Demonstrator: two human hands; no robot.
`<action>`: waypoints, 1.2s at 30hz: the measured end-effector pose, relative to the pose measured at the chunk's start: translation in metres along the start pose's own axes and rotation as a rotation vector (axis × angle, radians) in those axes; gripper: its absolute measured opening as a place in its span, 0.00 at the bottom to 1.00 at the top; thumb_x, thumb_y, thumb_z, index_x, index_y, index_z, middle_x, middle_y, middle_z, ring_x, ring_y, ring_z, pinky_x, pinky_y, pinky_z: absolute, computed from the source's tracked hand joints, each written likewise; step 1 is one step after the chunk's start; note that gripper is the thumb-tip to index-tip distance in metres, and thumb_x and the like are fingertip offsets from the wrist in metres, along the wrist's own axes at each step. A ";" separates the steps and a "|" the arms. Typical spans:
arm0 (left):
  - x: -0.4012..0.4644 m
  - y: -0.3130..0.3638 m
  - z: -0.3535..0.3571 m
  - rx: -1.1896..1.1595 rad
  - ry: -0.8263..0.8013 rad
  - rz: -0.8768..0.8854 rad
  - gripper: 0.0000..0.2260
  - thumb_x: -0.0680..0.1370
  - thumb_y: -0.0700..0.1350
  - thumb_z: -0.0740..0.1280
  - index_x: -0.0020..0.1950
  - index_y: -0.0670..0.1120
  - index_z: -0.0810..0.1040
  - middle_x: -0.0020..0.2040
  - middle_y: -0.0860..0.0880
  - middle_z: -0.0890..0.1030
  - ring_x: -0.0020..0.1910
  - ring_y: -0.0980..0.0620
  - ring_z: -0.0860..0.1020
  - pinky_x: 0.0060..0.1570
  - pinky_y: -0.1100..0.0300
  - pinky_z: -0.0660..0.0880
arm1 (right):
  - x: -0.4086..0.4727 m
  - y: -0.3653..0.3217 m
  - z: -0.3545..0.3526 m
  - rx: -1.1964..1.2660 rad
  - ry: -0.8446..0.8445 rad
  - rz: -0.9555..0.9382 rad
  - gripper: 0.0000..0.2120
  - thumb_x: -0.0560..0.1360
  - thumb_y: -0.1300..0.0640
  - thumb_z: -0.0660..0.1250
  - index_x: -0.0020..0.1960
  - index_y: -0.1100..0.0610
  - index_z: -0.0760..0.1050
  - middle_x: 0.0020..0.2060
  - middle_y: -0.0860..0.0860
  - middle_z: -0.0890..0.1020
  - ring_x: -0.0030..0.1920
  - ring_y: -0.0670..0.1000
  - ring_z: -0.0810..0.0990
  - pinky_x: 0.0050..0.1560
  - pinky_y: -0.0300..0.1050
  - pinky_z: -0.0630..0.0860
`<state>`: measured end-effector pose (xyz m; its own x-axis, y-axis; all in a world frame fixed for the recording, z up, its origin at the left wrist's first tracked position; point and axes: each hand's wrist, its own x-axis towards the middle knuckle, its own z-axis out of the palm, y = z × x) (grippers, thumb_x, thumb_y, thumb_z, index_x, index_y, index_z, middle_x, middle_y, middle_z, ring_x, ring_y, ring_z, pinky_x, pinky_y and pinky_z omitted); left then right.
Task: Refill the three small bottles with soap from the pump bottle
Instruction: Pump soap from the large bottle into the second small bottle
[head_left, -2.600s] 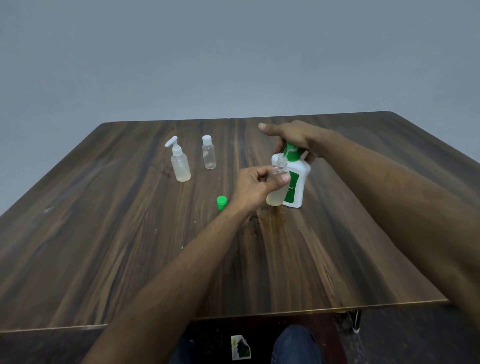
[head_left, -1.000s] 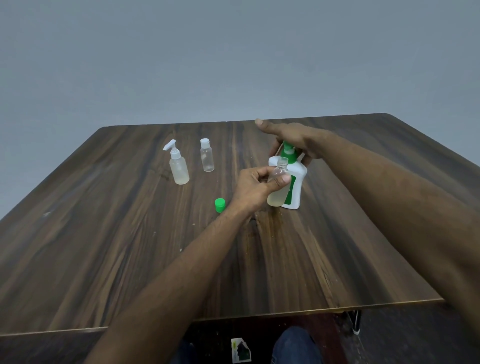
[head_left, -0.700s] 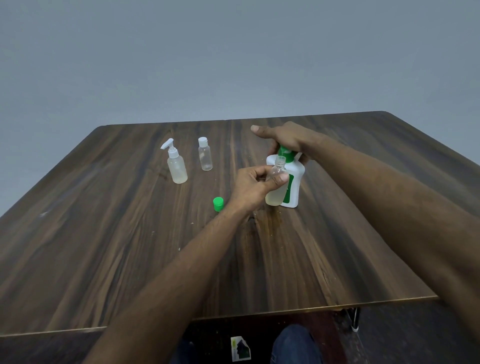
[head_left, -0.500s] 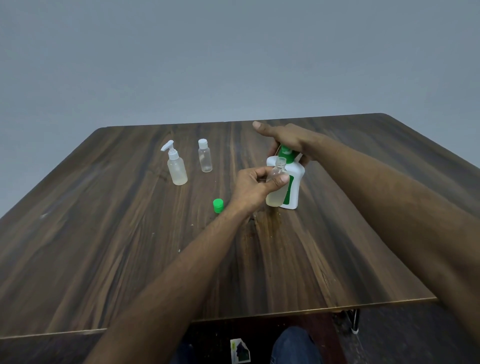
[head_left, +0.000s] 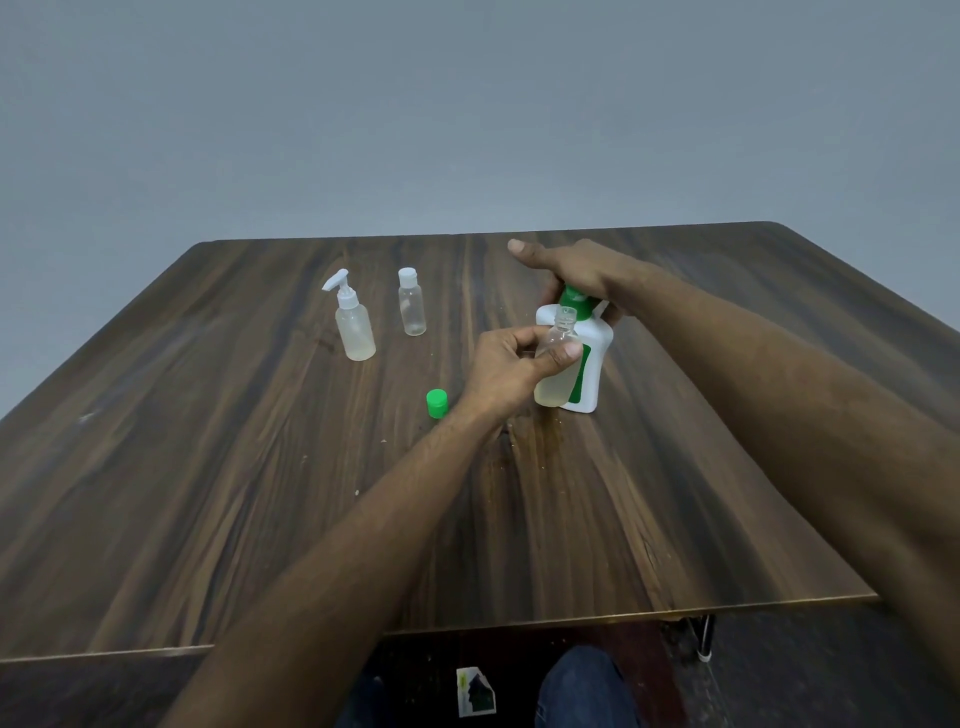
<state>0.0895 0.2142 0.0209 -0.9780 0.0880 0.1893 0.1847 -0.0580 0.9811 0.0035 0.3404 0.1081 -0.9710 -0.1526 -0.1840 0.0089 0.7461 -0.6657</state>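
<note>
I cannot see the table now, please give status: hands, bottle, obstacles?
Left hand grips open small bottle at pump bottle. Right hand presses the pump. Green cap lies clear beside.

A dark wood-grain counter with rounded far corners stands before a plain grey wall. Under its near edge, a metal leg shows at the right. A small white-and-green scrap lies on the dark floor, beside a knee in blue jeans.
</note>
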 end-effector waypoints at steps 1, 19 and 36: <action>0.001 -0.001 0.000 0.004 0.003 -0.007 0.10 0.73 0.42 0.75 0.52 0.40 0.84 0.48 0.46 0.85 0.47 0.54 0.82 0.49 0.60 0.78 | -0.001 -0.001 -0.002 0.001 -0.011 0.003 0.43 0.67 0.19 0.58 0.45 0.59 0.84 0.40 0.54 0.86 0.45 0.57 0.85 0.49 0.56 0.80; -0.004 -0.001 0.001 -0.009 -0.002 -0.016 0.07 0.73 0.41 0.75 0.50 0.44 0.85 0.45 0.48 0.85 0.42 0.58 0.82 0.42 0.65 0.78 | -0.001 -0.001 -0.002 -0.010 -0.009 -0.001 0.44 0.66 0.18 0.57 0.45 0.58 0.84 0.37 0.52 0.86 0.44 0.56 0.84 0.42 0.52 0.78; -0.003 0.001 0.000 0.020 0.006 -0.025 0.10 0.73 0.40 0.75 0.52 0.40 0.84 0.47 0.46 0.85 0.44 0.55 0.81 0.44 0.63 0.78 | 0.001 0.001 -0.001 -0.012 -0.002 -0.012 0.42 0.68 0.19 0.58 0.47 0.58 0.82 0.39 0.52 0.85 0.44 0.55 0.84 0.41 0.51 0.78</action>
<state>0.0924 0.2143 0.0213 -0.9828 0.0831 0.1648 0.1624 -0.0356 0.9861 0.0023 0.3413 0.1079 -0.9704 -0.1629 -0.1781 -0.0052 0.7519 -0.6592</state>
